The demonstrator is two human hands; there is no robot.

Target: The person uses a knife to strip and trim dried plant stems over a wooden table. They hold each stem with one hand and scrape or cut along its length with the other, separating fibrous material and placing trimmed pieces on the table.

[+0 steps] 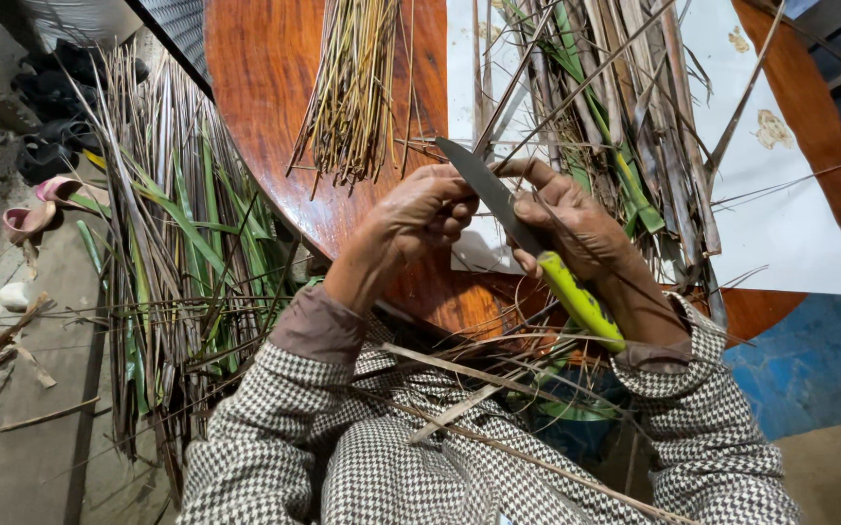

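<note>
My right hand (576, 226) grips a knife (498, 199) with a yellow-green handle (581, 301) and a dark blade pointing up and left. My left hand (425, 209) is curled next to the blade, pinching a thin dry leaf strip against it. Both hands hover over the near edge of a round reddish wooden table (265, 87). A bundle of stripped thin sticks (352, 87) lies on the table just beyond my left hand. A heap of dry and green palm leaves (605, 107) lies beyond my right hand on a white sheet (780, 214).
A large pile of long leaves (177, 253) lies on the floor at the left. Sandals and shoes (46, 146) sit by the far left wall. Loose strips rest across my checked-sleeved lap (469, 399). Blue floor (819, 360) shows at the right.
</note>
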